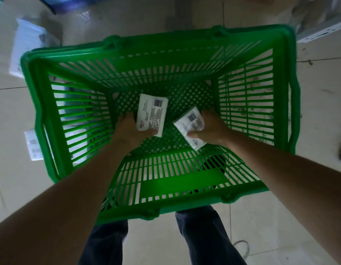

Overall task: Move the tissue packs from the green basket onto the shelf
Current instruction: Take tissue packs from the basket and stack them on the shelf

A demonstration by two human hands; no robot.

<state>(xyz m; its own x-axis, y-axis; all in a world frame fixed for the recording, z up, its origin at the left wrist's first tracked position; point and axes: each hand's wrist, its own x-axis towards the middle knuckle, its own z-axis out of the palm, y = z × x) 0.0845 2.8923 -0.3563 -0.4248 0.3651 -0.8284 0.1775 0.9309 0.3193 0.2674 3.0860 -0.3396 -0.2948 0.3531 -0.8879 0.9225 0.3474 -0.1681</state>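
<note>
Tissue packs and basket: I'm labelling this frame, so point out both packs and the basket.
left tissue pack (151, 114): head view, printed face.
right tissue pack (190, 125): head view, upper face.
green basket (185, 33): head view, far rim.

pale tiled floor (252, 236), dark blue trousers (202, 240), white packs (28, 44) lying on the floor at left.

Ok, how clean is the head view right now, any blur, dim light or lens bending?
Head view: dim, flat light, no glare; wide-angle bending bows the green basket rim; floor items at the edges are motion-smeared; the tissue packs' print is too soft to read, though left hand and right hand show clearly.
</note>
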